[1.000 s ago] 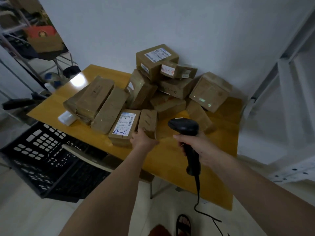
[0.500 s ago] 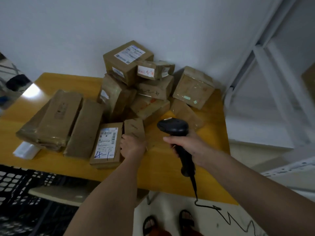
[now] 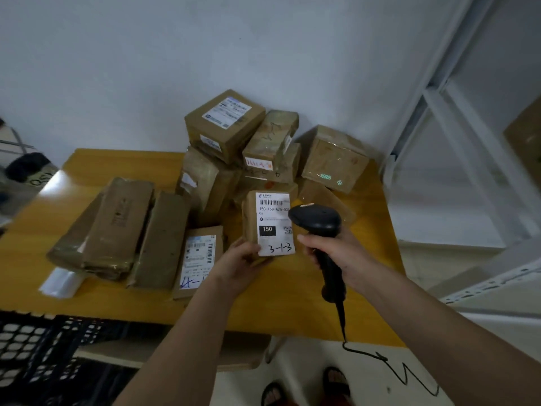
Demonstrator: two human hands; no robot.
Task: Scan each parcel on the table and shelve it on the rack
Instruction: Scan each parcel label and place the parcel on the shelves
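My left hand (image 3: 234,265) holds a small brown parcel (image 3: 265,218) by its lower end, lifted off the table with its white label facing me; "3-1-3" is handwritten on the label. My right hand (image 3: 336,250) grips the handle of a black corded barcode scanner (image 3: 317,219), whose head sits just right of the label and overlaps its edge. Several more brown parcels are piled on the yellow table (image 3: 307,303). A flat parcel with a label (image 3: 197,256) lies just left of my left hand. The white rack (image 3: 456,133) stands at the right.
A black plastic crate (image 3: 44,356) sits below the table's near left edge. A small clear plastic piece (image 3: 60,281) lies at the table's left front. The scanner cable (image 3: 386,361) trails down to the floor near my sandalled feet (image 3: 307,388).
My left hand has picked the small parcel up from the table and turned its label toward me. The scanner head has come close to the label. The view shifted right.
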